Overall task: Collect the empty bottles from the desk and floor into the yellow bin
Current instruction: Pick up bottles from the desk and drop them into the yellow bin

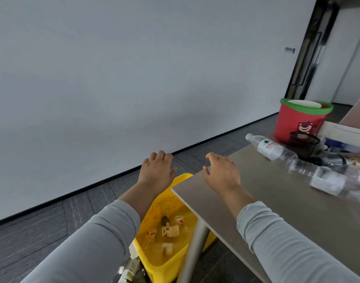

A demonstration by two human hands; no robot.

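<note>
While the left hand (pixel 157 170) and right hand (pixel 222 172) hover empty, fingers relaxed, two bottles (pixel 271 149) (pixel 326 178) lie on one desk (pixel 277 201).

The left long light grey fabric sleeve (pixel 89 242) is of smooth, soft-looking cloth, possibly a thin jersey knit, though the wide lens blurs the weave. It ends in a plain rounded cuff partway along the forearm. The right long light grey fabric sleeve (pixel 287 246) matches it, with a slightly rolled cuff edge and shallow creases across the cloth. Beyond both cuffs the forearms, wrists, left hand (pixel 157 170) and right hand (pixel 222 173) are bare.
</note>
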